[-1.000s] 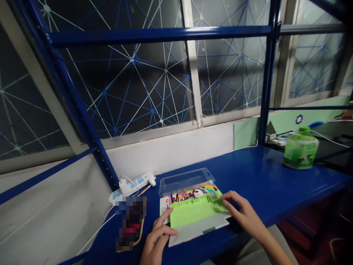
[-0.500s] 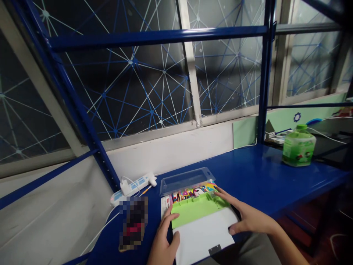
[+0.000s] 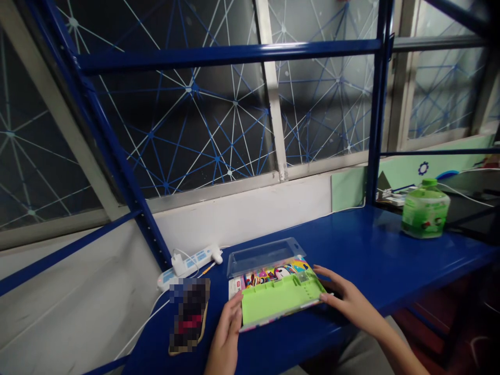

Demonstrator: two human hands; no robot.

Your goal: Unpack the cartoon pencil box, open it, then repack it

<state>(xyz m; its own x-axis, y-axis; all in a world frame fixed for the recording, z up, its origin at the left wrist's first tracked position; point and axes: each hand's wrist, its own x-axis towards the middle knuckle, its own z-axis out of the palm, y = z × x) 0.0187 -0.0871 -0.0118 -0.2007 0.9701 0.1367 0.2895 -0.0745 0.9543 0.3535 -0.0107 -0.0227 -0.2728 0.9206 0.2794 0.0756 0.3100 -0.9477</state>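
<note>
mostly, the light-green case (image 3: pixel 279 302) sits in full view, open side up, above the near part of the blue table (image 3: pixel 332 239), its near flap seen almost edge-on. the left hand (image 3: pixel 225 333) grips its left edge, though the fingertips are hard to separate; the right hand (image 3: pixel 346 299) holds the right end, thumb at the near corner, some fingers hidden behind. beyond the case, a colourful card (image 3: pixel 273 273) is partly covered, with a clear plastic shell (image 3: pixel 265 256) just behind. to the left, pixelation hides the face of what seems a phone (image 3: pixel 189 317), near a power strip (image 3: pixel 195 263).
</note>
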